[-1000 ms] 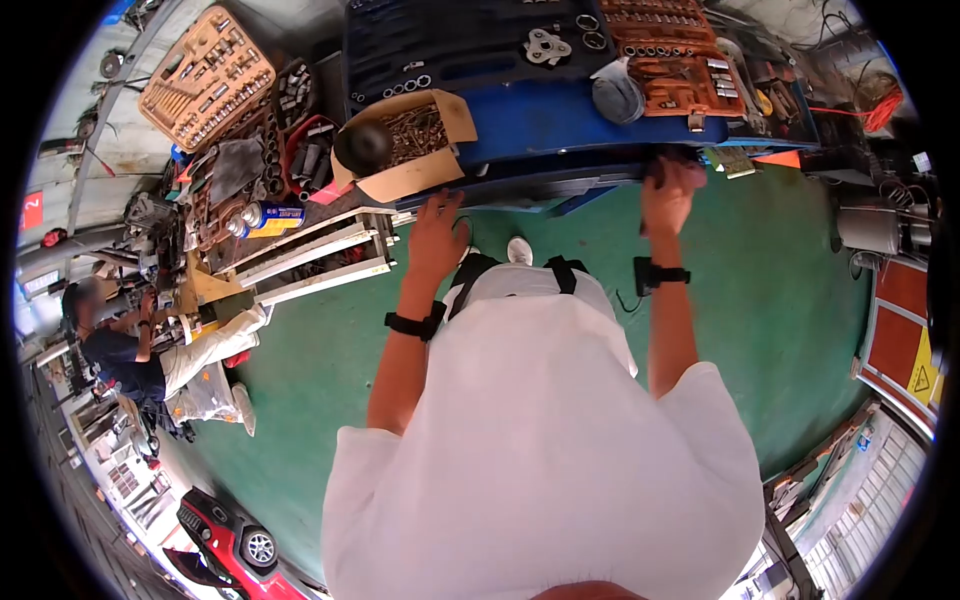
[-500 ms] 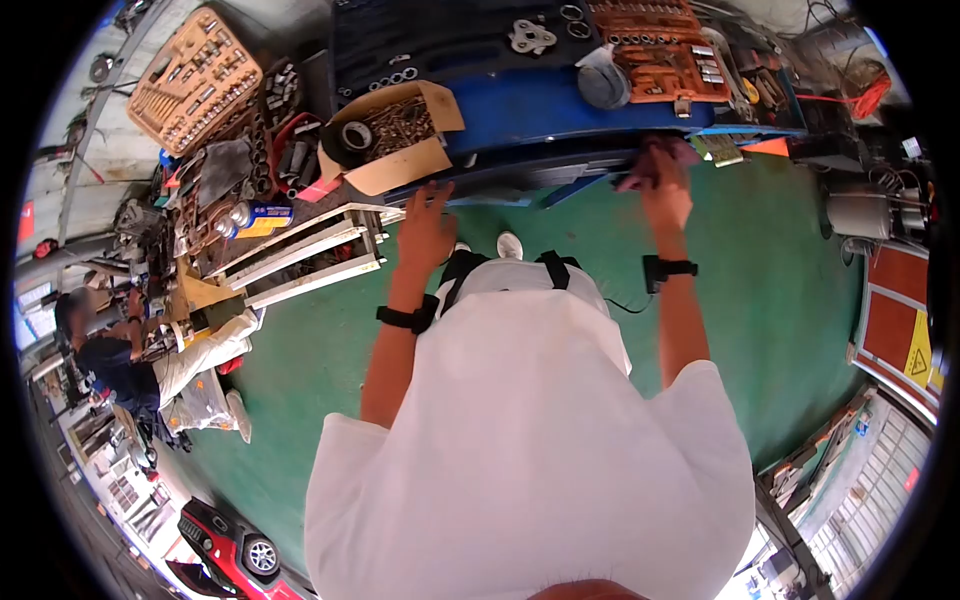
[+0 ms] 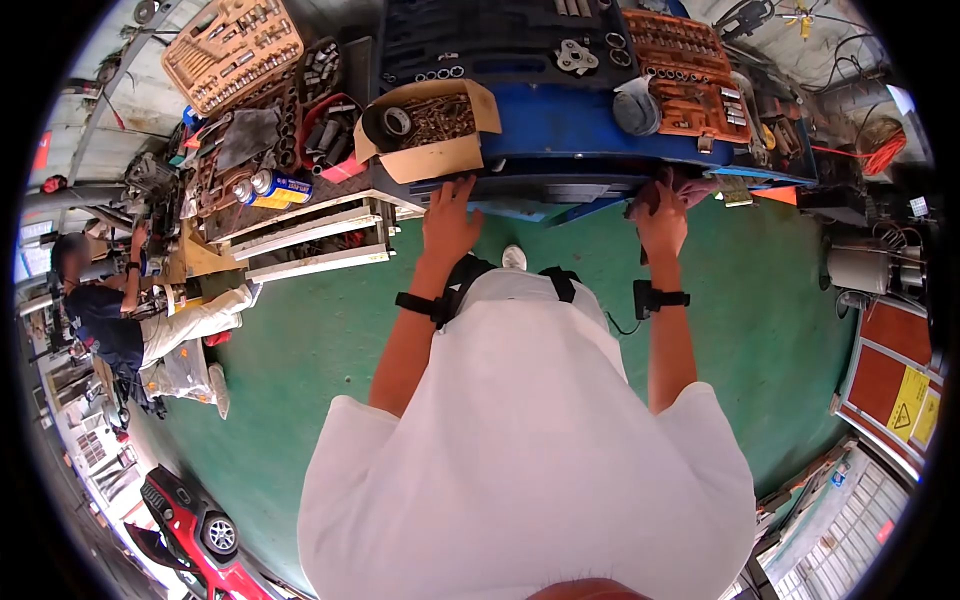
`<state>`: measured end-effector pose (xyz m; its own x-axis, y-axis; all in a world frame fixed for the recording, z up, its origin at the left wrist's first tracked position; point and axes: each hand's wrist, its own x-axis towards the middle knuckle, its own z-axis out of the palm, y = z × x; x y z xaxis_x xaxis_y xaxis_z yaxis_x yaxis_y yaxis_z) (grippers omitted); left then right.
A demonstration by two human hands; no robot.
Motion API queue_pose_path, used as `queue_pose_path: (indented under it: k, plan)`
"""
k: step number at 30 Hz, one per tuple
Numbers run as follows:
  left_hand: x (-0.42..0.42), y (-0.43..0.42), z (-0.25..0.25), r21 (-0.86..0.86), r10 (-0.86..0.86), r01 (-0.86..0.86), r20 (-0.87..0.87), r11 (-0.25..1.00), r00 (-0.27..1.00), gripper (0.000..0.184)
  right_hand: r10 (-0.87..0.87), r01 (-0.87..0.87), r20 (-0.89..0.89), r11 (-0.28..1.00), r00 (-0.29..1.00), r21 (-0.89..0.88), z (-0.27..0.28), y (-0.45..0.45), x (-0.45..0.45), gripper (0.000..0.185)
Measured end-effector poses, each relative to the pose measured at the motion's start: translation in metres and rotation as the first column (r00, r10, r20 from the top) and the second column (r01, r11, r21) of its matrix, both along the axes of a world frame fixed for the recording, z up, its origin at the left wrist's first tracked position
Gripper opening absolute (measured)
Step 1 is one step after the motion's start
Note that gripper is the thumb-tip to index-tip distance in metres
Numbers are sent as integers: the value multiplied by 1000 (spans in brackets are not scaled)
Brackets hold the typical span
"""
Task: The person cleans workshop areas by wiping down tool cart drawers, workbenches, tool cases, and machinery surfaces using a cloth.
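My left hand (image 3: 452,225) rests with outstretched fingers on the near edge of a dark drawer (image 3: 560,190), which sits under the top of the blue workbench (image 3: 545,125). It grips nothing that I can see. At the drawer's right end, my right hand (image 3: 662,228) is closed on a dark purple cloth (image 3: 692,187), part of which bunches out past the fingers. Just beyond my left hand stands an open cardboard box (image 3: 435,160) filled with rusty bolts, a black roll of tape (image 3: 397,121) at its left side.
An orange socket set (image 3: 700,105) and a grey round container (image 3: 637,110) are on the bench. Left are a tan socket case (image 3: 232,55), spray cans (image 3: 275,187) and a white-edged rack (image 3: 320,245). Another person (image 3: 110,315) works farther left. A red car (image 3: 190,530) stands behind.
My left hand has come from just short of the bench onto the drawer's edge. My right hand stays with the cloth at the right end. The whole view has shifted slightly.
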<state>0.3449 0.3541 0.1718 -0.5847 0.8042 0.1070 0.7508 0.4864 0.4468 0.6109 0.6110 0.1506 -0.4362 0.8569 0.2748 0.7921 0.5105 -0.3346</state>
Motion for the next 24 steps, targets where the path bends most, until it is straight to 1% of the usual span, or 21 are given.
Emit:
queue_pose_path:
  k: [1,3,4,6,7,9,10,12,14,16,17,18,19,21,22,24]
  plan:
    - [-1,-1,0,2,2,-2,-2,1000,1000,57,2,-2,-2,1000,1000,2,5,-3,2,46]
    - [-2,-2,0,6,-14,14,16,1000,1000,56,-74,72,-17,992,997,-104,19,-6,7,42]
    - [-3,-3,-1,6,-8,8,15,1000,1000,56,-68,66,-18,992,998,-103,21,-6,13,42]
    - [-5,-3,-3,35,-23,22,21,999,1000,55,-44,35,-125,996,991,-79,26,-1,23,41]
    - [-6,-3,-4,37,-16,16,18,999,1000,55,-38,28,-128,997,991,-78,26,-2,23,41]
    - [-4,-1,-5,51,-11,10,37,999,999,58,155,-151,-214,988,964,36,25,-8,22,40]
    - [-2,0,-5,52,-10,8,36,999,999,58,157,-152,-215,988,964,37,25,-14,16,40]
    - [-1,3,-6,6,29,-29,2,1000,1000,58,276,-298,-299,954,913,-28,21,-33,-6,39]
    - [0,3,-7,3,31,-31,-6,1000,1000,59,494,-484,-224,869,840,103,16,-51,-34,42]
    - [1,3,-7,-5,23,-24,-15,1000,1000,59,634,-657,-240,754,735,-18,21,-69,-64,46]
    - [1,3,-7,6,22,-22,-23,1000,1000,59,675,-702,-240,711,698,-42,17,-79,-77,47]
    - [1,3,-7,19,21,-20,-31,1000,999,59,714,-745,-241,664,657,-65,13,-87,-89,49]
    - [1,3,-6,19,17,-16,-34,1000,999,59,712,-743,-243,666,659,-63,16,-95,-101,49]
    - [1,1,-4,15,30,-31,51,999,998,62,731,-770,-243,614,638,-174,24,-105,-118,52]
    - [2,-1,-8,22,22,-23,35,999,999,62,727,-767,-249,621,640,-158,19,-103,-120,52]
    - [-1,0,-15,22,6,-6,-1,1000,1000,63,726,-741,-154,665,670,-94,12,-96,-127,56]
